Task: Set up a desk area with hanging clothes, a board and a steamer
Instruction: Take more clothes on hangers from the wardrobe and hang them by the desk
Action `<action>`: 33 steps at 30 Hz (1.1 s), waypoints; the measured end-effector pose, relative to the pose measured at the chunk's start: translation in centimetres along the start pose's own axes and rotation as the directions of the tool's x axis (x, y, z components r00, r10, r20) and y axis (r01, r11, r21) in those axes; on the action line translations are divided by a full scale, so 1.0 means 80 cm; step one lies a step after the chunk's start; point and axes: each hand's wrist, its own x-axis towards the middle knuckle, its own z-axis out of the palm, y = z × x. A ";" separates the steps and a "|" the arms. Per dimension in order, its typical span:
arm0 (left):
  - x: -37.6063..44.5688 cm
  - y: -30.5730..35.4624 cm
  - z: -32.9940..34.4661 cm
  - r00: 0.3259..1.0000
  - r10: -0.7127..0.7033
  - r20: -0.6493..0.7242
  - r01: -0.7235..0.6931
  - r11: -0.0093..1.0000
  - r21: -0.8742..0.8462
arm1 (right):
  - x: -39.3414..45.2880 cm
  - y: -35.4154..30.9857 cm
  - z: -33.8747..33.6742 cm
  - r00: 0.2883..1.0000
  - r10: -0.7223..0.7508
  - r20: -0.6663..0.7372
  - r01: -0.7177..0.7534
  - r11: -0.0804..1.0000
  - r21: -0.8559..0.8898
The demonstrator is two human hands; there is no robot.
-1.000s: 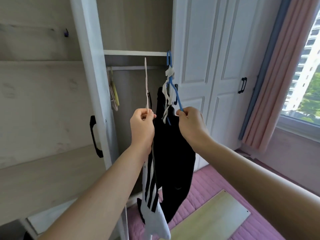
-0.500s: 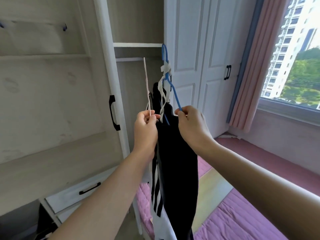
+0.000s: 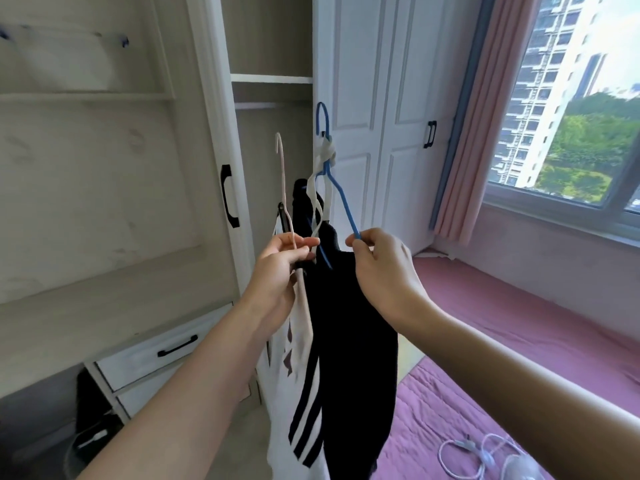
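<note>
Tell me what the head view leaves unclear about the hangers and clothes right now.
- Blue wire hanger: lower frame hidden by the black garment.
- White striped garment: hem cut off by the bottom edge.
- Pale pink hanger: shoulders hidden behind the left hand.
- Right hand covers its pinch point.

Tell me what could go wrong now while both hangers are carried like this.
The right hand only pinches the blue hanger by one arm, so it may tilt and let the black garment slide off. The pink hanger in the left hand hangs close and might tangle.
</note>
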 end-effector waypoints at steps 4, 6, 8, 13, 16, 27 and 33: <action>-0.016 -0.005 0.000 0.999 -0.004 0.043 0.004 1.000 -0.003 | -0.020 0.003 -0.012 0.999 -0.004 0.035 0.005 1.000 -0.024; -0.026 -0.006 0.005 0.999 -0.007 0.047 0.008 1.000 -0.021 | -0.030 0.005 -0.017 0.998 -0.008 0.066 0.010 1.000 -0.029; -0.039 -0.009 0.011 0.999 -0.006 0.041 0.008 0.999 -0.039 | -0.041 0.009 -0.024 0.994 -0.006 0.110 0.009 0.999 -0.032; -0.079 -0.021 0.027 0.999 0.026 -0.033 -0.026 1.000 -0.009 | -0.068 0.018 -0.051 0.980 -0.019 0.200 0.026 0.999 -0.029; -0.107 -0.024 0.036 0.997 0.040 -0.063 -0.041 0.999 -0.012 | -0.083 0.023 -0.069 0.967 -0.074 0.242 0.083 0.996 -0.027; -0.229 -0.026 0.057 0.943 0.220 -0.251 -0.221 0.975 0.027 | -0.154 0.013 -0.102 0.849 -0.339 0.407 0.369 0.929 0.004; -0.291 0.008 0.043 0.860 0.344 -0.378 -0.324 0.939 0.118 | -0.184 -0.016 -0.079 0.789 -0.411 0.457 0.412 0.905 0.104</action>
